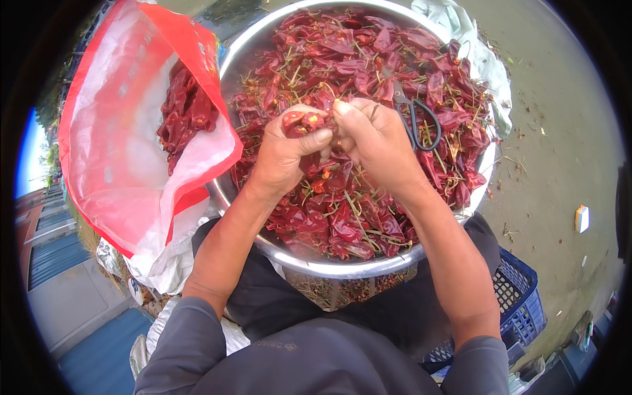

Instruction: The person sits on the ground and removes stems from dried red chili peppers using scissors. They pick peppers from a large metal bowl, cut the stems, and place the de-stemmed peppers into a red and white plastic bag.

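A wide metal basin [309, 266] in front of me is heaped with dried red chili peppers [342, 224], many with pale stems. Over the middle of the heap, my left hand [289, 148] is closed around several dried chili peppers [304, 122], their cut or torn ends showing between thumb and fingers. Touching it, my right hand [375, 135] pinches thumb and forefinger together at the stem end of a chili pepper; its other fingers are curled and partly hidden. A pair of scissors [426, 125] with dark looped handles lies on the peppers just right of that hand.
At the left stands an open red and white bag [112, 158] with destemmed-looking dried peppers [187, 112] inside. White sacking [490, 85] lies along the basin's right rim. A blue plastic crate [523, 309] sits by my right leg. Bits of stem litter the grey ground [546, 171].
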{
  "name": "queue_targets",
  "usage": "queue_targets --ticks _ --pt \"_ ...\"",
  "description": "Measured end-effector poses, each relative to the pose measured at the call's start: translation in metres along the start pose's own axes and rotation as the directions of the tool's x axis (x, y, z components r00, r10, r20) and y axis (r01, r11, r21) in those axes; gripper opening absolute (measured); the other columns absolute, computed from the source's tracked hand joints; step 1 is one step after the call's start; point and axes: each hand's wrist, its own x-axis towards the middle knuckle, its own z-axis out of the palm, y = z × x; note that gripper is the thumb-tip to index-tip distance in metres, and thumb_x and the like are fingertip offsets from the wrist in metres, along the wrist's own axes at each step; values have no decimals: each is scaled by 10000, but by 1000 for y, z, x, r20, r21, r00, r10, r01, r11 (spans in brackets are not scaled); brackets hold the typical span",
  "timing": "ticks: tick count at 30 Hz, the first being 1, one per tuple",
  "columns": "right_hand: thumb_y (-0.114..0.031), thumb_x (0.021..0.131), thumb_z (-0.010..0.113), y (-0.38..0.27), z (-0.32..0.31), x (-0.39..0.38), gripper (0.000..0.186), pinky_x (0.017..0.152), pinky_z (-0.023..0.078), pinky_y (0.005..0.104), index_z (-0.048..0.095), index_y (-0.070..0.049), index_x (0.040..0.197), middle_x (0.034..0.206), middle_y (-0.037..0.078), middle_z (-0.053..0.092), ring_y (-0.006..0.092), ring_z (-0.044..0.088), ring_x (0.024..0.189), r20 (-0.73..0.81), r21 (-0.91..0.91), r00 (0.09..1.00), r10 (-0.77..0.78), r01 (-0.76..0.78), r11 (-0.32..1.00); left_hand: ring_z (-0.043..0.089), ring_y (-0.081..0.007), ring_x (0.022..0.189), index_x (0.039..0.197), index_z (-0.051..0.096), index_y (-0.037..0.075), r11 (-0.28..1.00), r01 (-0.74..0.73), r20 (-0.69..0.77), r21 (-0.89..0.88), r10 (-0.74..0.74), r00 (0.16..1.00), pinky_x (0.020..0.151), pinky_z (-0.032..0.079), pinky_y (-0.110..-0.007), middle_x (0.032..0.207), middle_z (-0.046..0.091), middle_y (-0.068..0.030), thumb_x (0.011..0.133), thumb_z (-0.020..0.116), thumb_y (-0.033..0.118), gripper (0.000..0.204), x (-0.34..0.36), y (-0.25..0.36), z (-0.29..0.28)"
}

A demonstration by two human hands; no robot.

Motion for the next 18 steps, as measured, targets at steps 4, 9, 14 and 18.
queue_targets --ticks 4,9,14,18 --pt "-258 1016 568 -7 9 -2 350 466 439 222 558 -85 711 612 4 572 102 591 507 25 354 996 87 -91 931 607 -146 716 1093 636 35 991 -16 61 -135 24 998 668 505 -292 881 664 -59 915 738 110 219 2 -3 0" --pt "-229 1004 587 -3 12 -5 317 461 441 233 557 -92 719 586 -3 541 108 568 485 3 537 996 91 -79 840 588 -135 705 1104 643 19 977 -18 105 -210 40 994 645 481 -281 886 665 -47 923 735 145 239 3 -8 12" --pt "-244 1007 600 -5 5 -8 311 428 406 236 555 -94 739 593 2 540 98 515 453 -17 603 998 60 -38 797 551 -121 705 1076 654 -14 969 -95 -21 -230 93 995 653 447 -266 845 642 -45 925 741 217 289 3 -15 33" --pt "-253 1021 604 -34 -41 2 283 411 343 211 528 -109 789 651 -9 536 65 454 471 -228 747 974 0 175 641 534 -175 754 986 639 8 892 -145 11 -429 165 986 761 427 -313 870 637 -74 921 745 213 239 -3 -48 24"
